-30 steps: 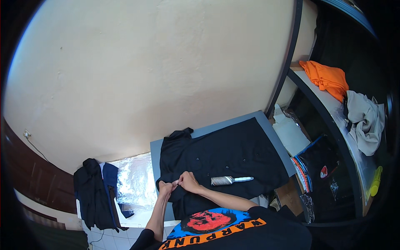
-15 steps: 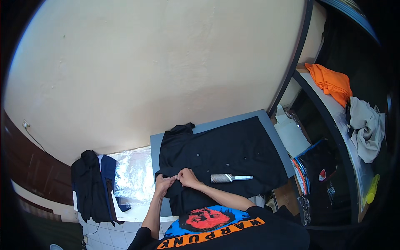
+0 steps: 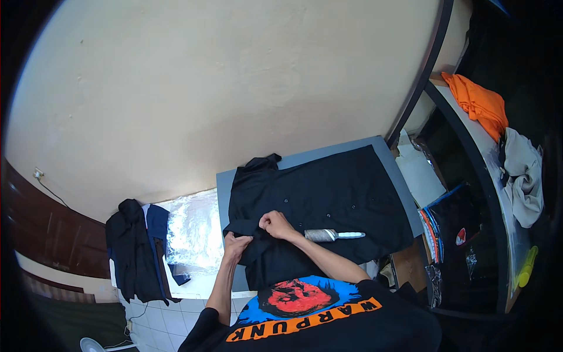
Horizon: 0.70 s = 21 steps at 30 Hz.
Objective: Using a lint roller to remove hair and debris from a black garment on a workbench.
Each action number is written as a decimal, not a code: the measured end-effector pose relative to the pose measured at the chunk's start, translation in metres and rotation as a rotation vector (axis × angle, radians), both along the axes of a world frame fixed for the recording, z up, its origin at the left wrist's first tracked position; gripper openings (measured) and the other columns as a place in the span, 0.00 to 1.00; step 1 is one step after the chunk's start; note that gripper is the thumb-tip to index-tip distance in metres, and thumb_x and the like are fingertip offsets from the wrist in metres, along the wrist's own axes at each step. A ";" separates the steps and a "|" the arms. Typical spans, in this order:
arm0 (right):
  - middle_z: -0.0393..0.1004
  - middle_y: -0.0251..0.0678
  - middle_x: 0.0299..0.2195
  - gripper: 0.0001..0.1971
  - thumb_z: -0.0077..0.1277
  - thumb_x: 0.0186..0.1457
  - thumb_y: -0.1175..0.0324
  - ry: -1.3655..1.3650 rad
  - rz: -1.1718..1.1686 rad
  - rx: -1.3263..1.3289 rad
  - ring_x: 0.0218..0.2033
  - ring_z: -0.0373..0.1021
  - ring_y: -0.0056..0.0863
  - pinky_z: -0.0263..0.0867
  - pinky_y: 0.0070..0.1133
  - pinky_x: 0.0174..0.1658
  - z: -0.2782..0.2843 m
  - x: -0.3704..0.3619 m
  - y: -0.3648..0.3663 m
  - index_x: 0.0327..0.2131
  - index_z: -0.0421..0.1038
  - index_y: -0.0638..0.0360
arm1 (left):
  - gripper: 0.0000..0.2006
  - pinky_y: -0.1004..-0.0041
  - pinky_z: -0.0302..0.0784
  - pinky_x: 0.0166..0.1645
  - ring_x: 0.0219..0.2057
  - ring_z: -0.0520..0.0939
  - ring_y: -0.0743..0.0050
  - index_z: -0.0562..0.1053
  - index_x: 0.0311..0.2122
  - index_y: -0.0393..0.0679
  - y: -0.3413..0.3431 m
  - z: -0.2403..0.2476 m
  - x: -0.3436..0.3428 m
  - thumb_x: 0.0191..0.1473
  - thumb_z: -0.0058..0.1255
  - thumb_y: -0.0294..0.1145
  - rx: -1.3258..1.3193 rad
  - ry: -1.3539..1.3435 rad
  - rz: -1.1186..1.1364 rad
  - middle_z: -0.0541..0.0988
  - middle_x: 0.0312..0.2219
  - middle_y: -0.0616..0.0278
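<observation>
Head view | left hand [image 3: 236, 246] is pinching left end of black buttoned cloth shirt [image 3: 346, 182] | right hand [image 3: 277, 225]: fingers curled, grip unclear | apparently adjusting cloth; next likely needing steady fingertips

Colour check: tabletop [image 3: 224, 199] flat blue-grey, visible along its far and left edges. Button shirt [image 3: 334, 182] on it plain black, buttons small and pale. Lint roller [image 3: 320, 235] toward the near edge: mottled grey-beige roll, white handle. Off the left edge: silvery clear plastic [image 3: 193, 232] with white glare, then black garment [image 3: 130, 249] next to navy garment [image 3: 157, 222]. Off the right edge: stack [image 3: 431, 236] striped red, white, blue, orange at the side. Shelf [image 3: 497, 176] beyond has plain orange cloth [image 3: 478, 105], light grey cloth [image 3: 523, 182], neon-yellow item [image 3: 529, 267]. Wearer's T-shirt [image 3: 375, 328] black; print blue, red, orange.
</observation>
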State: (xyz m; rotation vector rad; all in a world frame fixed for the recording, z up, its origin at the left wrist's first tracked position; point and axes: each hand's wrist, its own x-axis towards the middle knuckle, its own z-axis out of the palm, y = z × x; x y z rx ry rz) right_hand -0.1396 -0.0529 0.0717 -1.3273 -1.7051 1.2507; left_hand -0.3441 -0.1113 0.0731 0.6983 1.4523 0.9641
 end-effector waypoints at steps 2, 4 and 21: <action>0.83 0.42 0.26 0.06 0.59 0.53 0.76 0.010 0.063 0.008 0.28 0.79 0.27 0.73 0.25 0.34 0.007 0.002 -0.004 0.33 0.81 0.67 | 0.28 0.81 0.72 0.24 0.20 0.77 0.83 0.63 0.49 0.32 0.000 -0.004 -0.001 0.45 0.66 0.15 0.023 0.071 -0.019 0.80 0.23 0.64; 0.83 0.44 0.27 0.06 0.60 0.51 0.76 0.055 0.141 0.097 0.28 0.80 0.30 0.74 0.26 0.35 0.007 -0.003 -0.010 0.34 0.82 0.67 | 0.30 0.80 0.74 0.25 0.21 0.78 0.82 0.60 0.51 0.30 -0.001 -0.006 -0.001 0.45 0.66 0.15 0.047 0.143 -0.036 0.81 0.24 0.61; 0.78 0.54 0.31 0.07 0.58 0.52 0.71 -0.187 0.039 0.400 0.34 0.77 0.55 0.74 0.43 0.39 -0.001 -0.020 -0.038 0.27 0.78 0.66 | 0.36 0.77 0.81 0.31 0.26 0.83 0.75 0.51 0.51 0.22 -0.008 -0.020 0.001 0.47 0.68 0.18 0.246 0.243 -0.096 0.84 0.26 0.52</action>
